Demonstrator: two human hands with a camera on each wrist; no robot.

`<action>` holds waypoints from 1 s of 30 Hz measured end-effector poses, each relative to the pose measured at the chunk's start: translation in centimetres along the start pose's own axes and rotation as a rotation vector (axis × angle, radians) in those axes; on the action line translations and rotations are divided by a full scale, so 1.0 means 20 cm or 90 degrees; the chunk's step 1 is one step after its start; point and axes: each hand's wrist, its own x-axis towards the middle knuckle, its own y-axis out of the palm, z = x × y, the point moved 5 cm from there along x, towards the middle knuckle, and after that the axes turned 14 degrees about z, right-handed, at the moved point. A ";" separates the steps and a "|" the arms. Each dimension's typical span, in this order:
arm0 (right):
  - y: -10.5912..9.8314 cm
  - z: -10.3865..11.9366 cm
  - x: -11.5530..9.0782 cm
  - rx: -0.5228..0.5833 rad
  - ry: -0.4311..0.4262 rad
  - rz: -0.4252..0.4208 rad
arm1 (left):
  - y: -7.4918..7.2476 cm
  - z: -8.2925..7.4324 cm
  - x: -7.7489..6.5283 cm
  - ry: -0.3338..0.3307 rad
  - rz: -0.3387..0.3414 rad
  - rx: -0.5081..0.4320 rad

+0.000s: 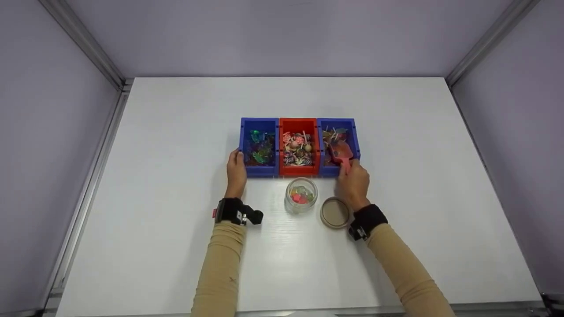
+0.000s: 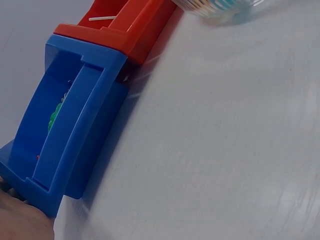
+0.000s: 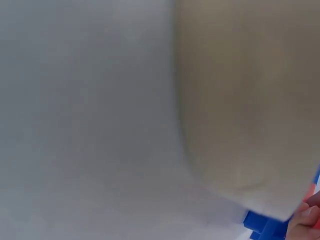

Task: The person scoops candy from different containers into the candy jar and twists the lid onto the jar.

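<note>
My right hand (image 1: 354, 180) grips the handle of a pink scoop (image 1: 342, 150), whose bowl is down in the right blue bin (image 1: 339, 172) among wrapped candies and lollipops. In the right wrist view only the fingers (image 3: 304, 220) show at the lower right corner. My left hand (image 1: 236, 174) rests against the outer left side of the left blue bin (image 1: 260, 171), near its front corner; its fingertips are partly hidden. Between the hands stands a clear jar (image 1: 289, 205) with colourful candies at its bottom.
A red bin (image 1: 298, 171) of lollipops and round candies joins the two blue ones. The jar's round lid (image 1: 335, 213) lies on the white table (image 1: 282, 264) beside the right wrist. Walls (image 1: 282, 39) enclose the table at the back and sides.
</note>
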 end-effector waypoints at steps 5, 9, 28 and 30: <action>-0.01 -0.02 -0.03 0.013 -0.016 -0.020 | 0.00 0.00 0.00 -0.015 0.007 -0.003; -0.03 -0.02 -0.05 0.016 -0.036 -0.041 | 0.00 0.00 0.00 -0.015 0.008 -0.003; -0.06 -0.04 -0.09 0.060 -0.089 -0.082 | 0.00 0.00 0.00 -0.003 0.006 0.000; -0.07 -0.04 -0.10 0.065 -0.098 -0.084 | 0.00 0.00 0.00 -0.006 0.008 0.000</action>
